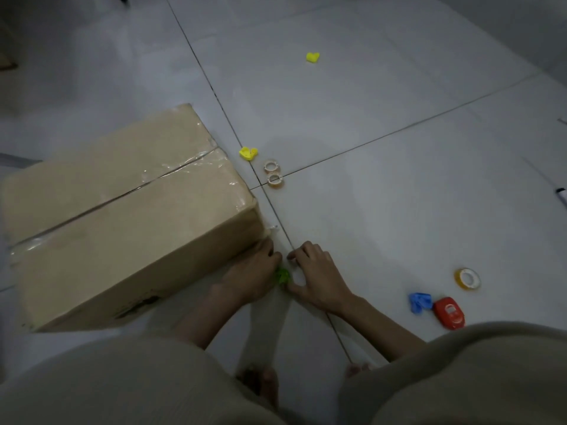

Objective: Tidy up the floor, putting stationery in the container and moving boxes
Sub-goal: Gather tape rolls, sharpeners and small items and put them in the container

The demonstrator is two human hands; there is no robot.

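Note:
A large taped cardboard box (122, 216) sits on the tiled floor at the left. At its near right corner my left hand (250, 276) curls around a small green clip (283, 275). My right hand (317, 279) rests just right of the clip, fingertips bent on the floor and thumb beside it. Stationery lies scattered around: two yellow clips (248, 153) (312, 57), two small tape rolls (270, 166) (275, 179), a yellow tape roll (467, 279), a blue clip (419, 302) and a red plastic gadget (450, 312). No container is in view.
My knees in beige cloth fill the bottom of the view, with bare toes (264, 384) between them. A pen-like object (562, 197) pokes in at the right edge. The room is dim.

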